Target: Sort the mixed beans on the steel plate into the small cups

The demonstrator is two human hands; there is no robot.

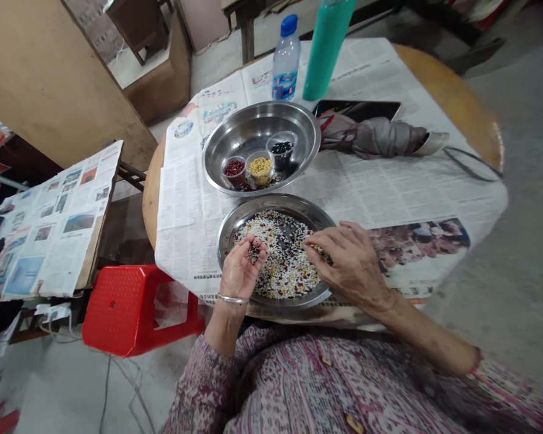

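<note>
We watched a left hand point(239, 271), palm up and curled, cradle a few dark beans point(254, 254) over mixed grains point(280, 262) in a steel plate point(271, 206). The right hand point(350, 262) lay open, palm down, its fingertips point(314, 246) touching the grains near the plate's edge. Just beyond, a steel bowl point(261, 123) held three small cups point(259, 169) of red, yellow and black grains on newspaper point(344, 187).

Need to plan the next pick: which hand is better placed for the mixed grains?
Probably the right hand: palm down, fingertips among the mixed grains; the left hand lies palm up, cupping dark beans.
</note>
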